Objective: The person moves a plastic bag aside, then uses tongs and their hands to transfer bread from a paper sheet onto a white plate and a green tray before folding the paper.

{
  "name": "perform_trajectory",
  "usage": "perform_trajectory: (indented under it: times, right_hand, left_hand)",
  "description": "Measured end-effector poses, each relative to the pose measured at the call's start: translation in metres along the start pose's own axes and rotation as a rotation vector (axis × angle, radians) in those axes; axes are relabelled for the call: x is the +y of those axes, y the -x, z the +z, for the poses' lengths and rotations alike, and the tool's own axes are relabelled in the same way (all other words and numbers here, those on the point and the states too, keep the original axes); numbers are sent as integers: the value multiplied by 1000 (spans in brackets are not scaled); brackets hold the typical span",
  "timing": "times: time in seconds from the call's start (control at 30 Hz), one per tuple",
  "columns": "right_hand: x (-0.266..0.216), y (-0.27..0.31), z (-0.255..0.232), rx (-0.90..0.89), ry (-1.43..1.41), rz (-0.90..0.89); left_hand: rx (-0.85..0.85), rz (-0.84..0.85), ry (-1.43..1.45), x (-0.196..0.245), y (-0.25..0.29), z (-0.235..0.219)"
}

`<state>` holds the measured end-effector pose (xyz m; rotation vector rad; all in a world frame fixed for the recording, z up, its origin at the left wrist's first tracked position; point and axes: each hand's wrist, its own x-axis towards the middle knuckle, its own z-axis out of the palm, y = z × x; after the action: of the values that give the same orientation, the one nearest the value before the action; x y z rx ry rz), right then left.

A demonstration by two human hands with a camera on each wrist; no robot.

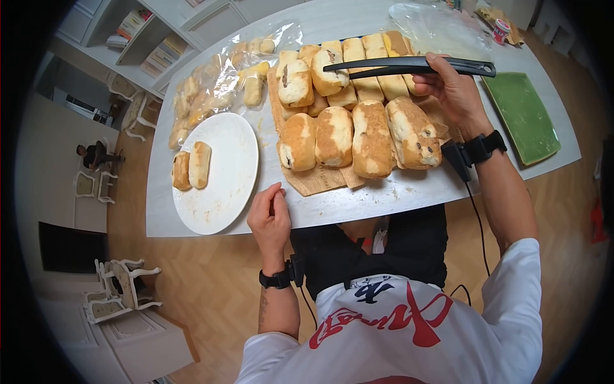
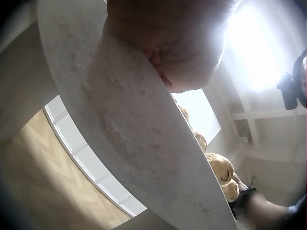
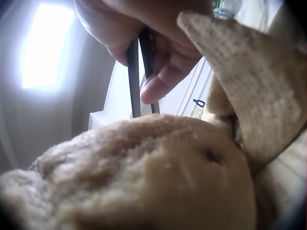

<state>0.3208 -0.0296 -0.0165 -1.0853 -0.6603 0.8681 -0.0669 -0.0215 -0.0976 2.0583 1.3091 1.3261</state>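
Observation:
My right hand (image 1: 448, 89) grips a pair of black tongs (image 1: 416, 66) near the handle end. The tongs reach left over the bread, and their tips overlap a pale-topped bun (image 1: 327, 75) in the upper row. In the right wrist view the two black arms pass under the fingers, behind a large bun (image 3: 144, 177) close to the camera. My left hand (image 1: 268, 214) rests at the table's front edge beside the white plate (image 1: 224, 211), fingers loosely curled with nothing held. Two small rolls (image 1: 199, 165) lie side by side on that plate.
Several browned buns (image 1: 334, 136) stand on brown printed paper (image 1: 323, 180). Clear bags of rolls (image 1: 211, 89) lie at the back left. A green tray (image 1: 523, 118) sits at the right, and a clear plastic bag (image 1: 441, 29) and a small pink cup (image 1: 501, 29) stand behind.

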Motion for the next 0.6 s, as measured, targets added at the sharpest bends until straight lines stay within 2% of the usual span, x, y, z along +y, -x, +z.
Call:
perform_trajectory:
  times: [0.27, 0.47, 0.6]
  right_hand:
    - [0, 4, -1, 26, -29, -58]
    - [-5, 9, -4, 32, -50, -68]
    - [-3, 14, -7, 50, -40, -49]
  left_hand:
    - [-60, -34, -34, 1, 0, -4]
    - [1, 17, -9, -1, -1, 0]
    - [-55, 3, -37, -1, -1, -4]
